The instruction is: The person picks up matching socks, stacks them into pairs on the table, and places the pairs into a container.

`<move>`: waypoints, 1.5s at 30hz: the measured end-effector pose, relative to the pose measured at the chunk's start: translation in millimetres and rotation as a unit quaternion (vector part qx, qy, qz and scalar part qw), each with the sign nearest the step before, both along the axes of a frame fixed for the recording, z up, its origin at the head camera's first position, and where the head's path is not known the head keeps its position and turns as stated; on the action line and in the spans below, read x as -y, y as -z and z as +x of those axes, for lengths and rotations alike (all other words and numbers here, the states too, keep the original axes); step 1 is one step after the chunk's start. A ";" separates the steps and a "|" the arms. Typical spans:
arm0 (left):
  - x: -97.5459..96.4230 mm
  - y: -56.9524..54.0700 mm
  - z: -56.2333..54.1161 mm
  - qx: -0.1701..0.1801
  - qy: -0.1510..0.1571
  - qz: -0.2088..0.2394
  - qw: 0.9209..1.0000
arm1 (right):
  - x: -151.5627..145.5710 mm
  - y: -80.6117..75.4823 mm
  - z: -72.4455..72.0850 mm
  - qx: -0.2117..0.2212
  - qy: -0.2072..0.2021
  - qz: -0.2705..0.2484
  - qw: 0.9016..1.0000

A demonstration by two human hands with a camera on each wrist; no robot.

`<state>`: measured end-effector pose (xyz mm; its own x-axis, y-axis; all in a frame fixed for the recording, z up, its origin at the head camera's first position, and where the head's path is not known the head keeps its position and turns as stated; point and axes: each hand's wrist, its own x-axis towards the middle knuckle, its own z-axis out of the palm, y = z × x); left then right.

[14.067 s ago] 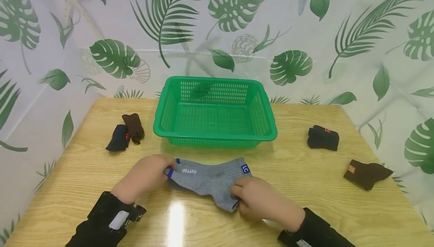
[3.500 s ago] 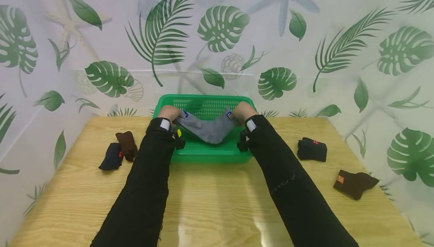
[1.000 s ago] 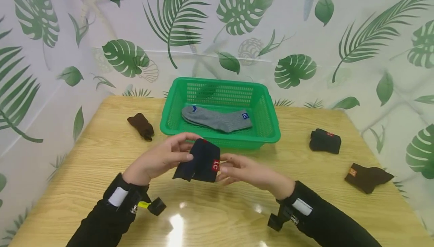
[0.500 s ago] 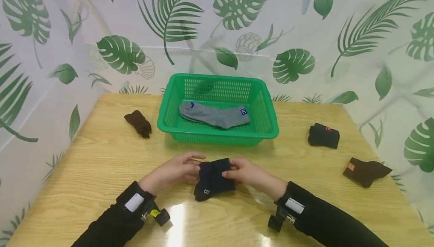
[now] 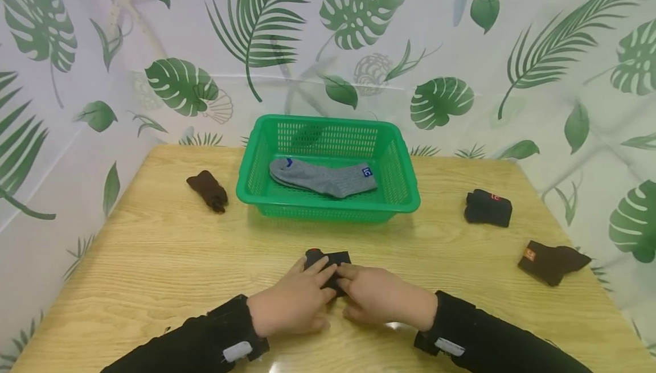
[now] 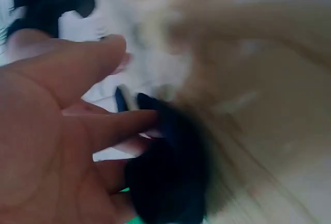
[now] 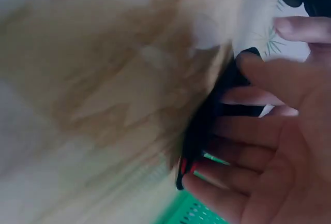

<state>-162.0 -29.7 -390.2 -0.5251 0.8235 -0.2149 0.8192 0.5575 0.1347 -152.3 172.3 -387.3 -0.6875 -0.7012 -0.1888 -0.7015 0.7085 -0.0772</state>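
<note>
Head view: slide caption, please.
Left hand and right hand touch dark socks in front of a green basket holding gray socks.

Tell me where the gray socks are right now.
In the head view, the gray socks lie inside the basket, near the picture's center, beyond the left hand and right hand.

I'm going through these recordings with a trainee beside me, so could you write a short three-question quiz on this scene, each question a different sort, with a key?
1. True or false: the green basket is empty.
2. Which do the left hand and right hand both touch? A: the basket's rim; B: the dark socks; C: the leaf-print sheet.
3. At the right end of the table, which lies nearer the person: the red-labelled bundle or the brown bundle?

Key: 1. False, grey socks lie in it. 2. B. 3. The brown bundle.
</note>
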 end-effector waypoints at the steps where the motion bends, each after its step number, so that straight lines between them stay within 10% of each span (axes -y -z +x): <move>1: -0.5 1.4 -0.5 -0.002 -0.004 -0.021 1.000 | -0.4 -0.6 1.1 0.010 -0.001 0.021 1.000; 5: 10.6 4.1 -9.8 -0.018 -0.083 -0.029 0.996 | -11.6 -4.2 0.3 0.032 0.049 0.052 0.997; 11: 33.5 -1.9 -20.5 -0.019 -0.244 -0.018 0.970 | -34.4 -9.6 -5.2 0.052 0.092 0.049 0.993; 20: -6.8 9.0 -31.6 -0.025 -0.092 0.011 0.995 | -17.0 -6.8 -15.0 0.093 0.089 0.037 0.991; 27: 6.2 26.1 -50.8 0.075 -0.168 -0.046 0.982 | -27.0 10.5 -11.9 0.130 0.055 0.041 0.989; 35: 30.9 4.3 -33.5 0.166 -0.161 -0.051 0.972 | -47.5 12.7 -4.0 0.126 0.029 0.020 0.991; 45: 11.6 2.8 -16.8 0.120 -0.097 -0.046 0.987 | -27.8 6.8 0.9 0.142 0.021 -0.010 0.990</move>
